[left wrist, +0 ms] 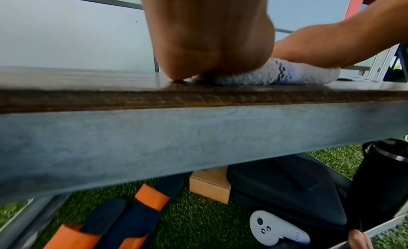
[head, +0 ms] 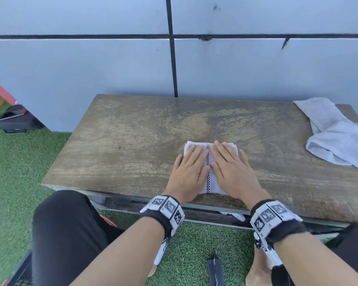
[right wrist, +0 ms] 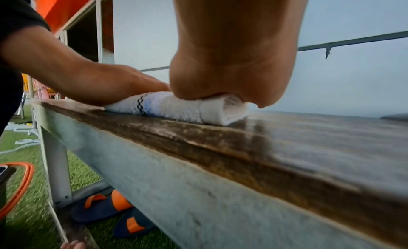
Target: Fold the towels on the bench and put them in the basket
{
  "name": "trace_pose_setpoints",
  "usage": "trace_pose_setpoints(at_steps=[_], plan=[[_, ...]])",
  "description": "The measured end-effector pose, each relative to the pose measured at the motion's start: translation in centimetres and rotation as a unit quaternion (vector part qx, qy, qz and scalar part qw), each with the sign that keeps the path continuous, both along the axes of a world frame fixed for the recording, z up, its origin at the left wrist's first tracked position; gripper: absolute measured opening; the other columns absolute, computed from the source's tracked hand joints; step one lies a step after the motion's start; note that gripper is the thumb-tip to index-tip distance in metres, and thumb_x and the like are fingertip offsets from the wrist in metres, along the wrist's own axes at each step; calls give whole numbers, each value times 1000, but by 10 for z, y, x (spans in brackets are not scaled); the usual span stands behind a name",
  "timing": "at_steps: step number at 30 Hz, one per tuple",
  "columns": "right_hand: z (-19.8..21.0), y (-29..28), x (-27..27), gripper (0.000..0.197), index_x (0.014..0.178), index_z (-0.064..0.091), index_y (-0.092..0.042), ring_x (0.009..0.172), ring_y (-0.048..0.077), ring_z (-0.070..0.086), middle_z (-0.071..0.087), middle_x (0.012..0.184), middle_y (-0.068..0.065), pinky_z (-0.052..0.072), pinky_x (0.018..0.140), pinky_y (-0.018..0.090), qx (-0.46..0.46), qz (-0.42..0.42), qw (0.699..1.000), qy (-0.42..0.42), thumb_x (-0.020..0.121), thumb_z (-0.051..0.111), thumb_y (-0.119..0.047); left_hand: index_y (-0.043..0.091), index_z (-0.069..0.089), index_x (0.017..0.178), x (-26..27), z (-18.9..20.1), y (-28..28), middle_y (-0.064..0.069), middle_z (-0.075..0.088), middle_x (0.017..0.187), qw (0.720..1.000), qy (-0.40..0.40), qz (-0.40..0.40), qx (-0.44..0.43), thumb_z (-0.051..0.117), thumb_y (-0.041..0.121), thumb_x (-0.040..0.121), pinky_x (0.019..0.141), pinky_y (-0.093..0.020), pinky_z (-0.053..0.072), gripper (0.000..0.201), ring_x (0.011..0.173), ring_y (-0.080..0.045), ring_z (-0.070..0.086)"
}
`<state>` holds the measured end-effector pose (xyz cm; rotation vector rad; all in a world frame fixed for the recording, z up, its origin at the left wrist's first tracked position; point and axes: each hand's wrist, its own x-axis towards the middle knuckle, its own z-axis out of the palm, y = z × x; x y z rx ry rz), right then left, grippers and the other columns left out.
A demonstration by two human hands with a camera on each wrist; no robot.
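Note:
A small folded white towel (head: 209,172) with a black checkered stripe lies near the front edge of the wooden bench (head: 132,141). My left hand (head: 188,168) lies flat on its left half, fingers straight. My right hand (head: 229,168) presses flat on its right half. In the left wrist view the heel of the left hand (left wrist: 212,48) bears down on the towel (left wrist: 287,74). The right wrist view shows the right palm (right wrist: 234,69) pressing the folded towel (right wrist: 189,108). A second, unfolded light grey towel (head: 335,131) lies crumpled at the bench's far right. No basket is plainly in view.
A grey panelled wall (head: 112,69) stands right behind the bench. Green artificial turf (head: 15,162) surrounds it. Under the bench lie orange and navy sandals (left wrist: 123,218), a cardboard box (left wrist: 209,184), a black bag (left wrist: 287,186) and a white controller (left wrist: 276,230). An orange hoop (right wrist: 19,186) lies at left.

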<state>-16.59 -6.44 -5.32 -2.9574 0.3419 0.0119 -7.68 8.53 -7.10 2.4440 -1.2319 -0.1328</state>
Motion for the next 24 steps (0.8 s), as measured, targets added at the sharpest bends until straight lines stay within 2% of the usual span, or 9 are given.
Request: trace_pose_setpoints(at_steps=[2, 4, 7, 10, 12, 15, 18, 20, 24], plan=[[-4, 0, 3, 60, 159, 12, -20, 153, 12, -3, 3, 167, -5, 0, 123, 45, -12, -24, 1000, 9, 105, 9, -45, 27, 6, 159, 2, 0, 2, 14, -4, 166, 999, 17, -1, 42, 14, 46, 107, 124, -41, -4, 57, 150, -2, -14], [-3, 3, 8, 61, 158, 14, -17, 153, 16, 4, 10, 166, -2, 3, 122, 49, -45, -40, 998, 19, 104, 11, -45, 30, 3, 159, 8, 5, 1, 14, -7, 166, 997, 0, -14, 74, 12, 47, 106, 124, -47, -2, 56, 150, -5, -15], [12, 9, 12, 64, 151, 32, -8, 141, 26, 32, 37, 153, 9, 14, 119, 51, -98, -78, 991, 50, 102, 21, -48, 32, 6, 159, 24, 12, -1, 6, -5, 167, 991, -41, 20, 123, 15, 49, 105, 122, -55, 5, 57, 153, -19, -10], [34, 21, 9, 51, 115, 62, -7, 114, 33, 51, 59, 120, 15, 29, 108, 49, -157, -99, 980, 75, 98, 35, -46, 19, 15, 158, 30, 19, 4, -3, 0, 167, 987, -31, 113, 114, 24, 41, 107, 121, -55, 12, 56, 153, -28, -4], [41, 28, 5, 29, 89, 65, -11, 98, 32, 55, 62, 102, 13, 38, 96, 47, -175, -89, 980, 7, 92, 46, -32, 13, 23, 156, 21, 21, 5, -5, 5, 167, 987, -31, 142, 62, 24, 32, 107, 122, -52, 15, 52, 154, -27, 1], [28, 30, 2, 29, 111, 61, -9, 112, 29, 55, 60, 118, 11, 43, 97, 43, -102, -28, 989, -105, 91, 47, -25, 12, 28, 154, -8, 14, 1, -5, 8, 167, 989, -10, 149, -1, 21, 31, 107, 123, -48, 13, 51, 154, -22, 1], [9, 29, 1, 57, 154, 29, -14, 151, 17, 17, 23, 163, 2, 19, 122, 39, 5, 50, 998, -26, 102, 20, -38, 13, 19, 157, -27, -2, -1, -3, 6, 167, 987, 4, 158, 2, 18, 35, 107, 123, -49, 8, 55, 154, -19, -1], [-1, 23, 0, 67, 159, 4, -22, 152, 6, -8, -4, 166, -9, 4, 125, 37, 15, 49, 998, 29, 97, -2, -47, 17, 12, 159, -26, -8, 3, 1, 2, 167, 988, 6, 155, 7, 18, 38, 107, 124, -49, 2, 56, 154, -18, -5], [-1, 20, 3, 60, 158, -3, -22, 149, 2, -15, -13, 164, -12, 3, 125, 38, 20, 25, 999, 43, 104, 9, -45, 24, 6, 160, -20, -7, 12, 5, -7, 167, 991, 10, 133, 21, 16, 46, 107, 122, -48, -7, 58, 153, -18, -14]])
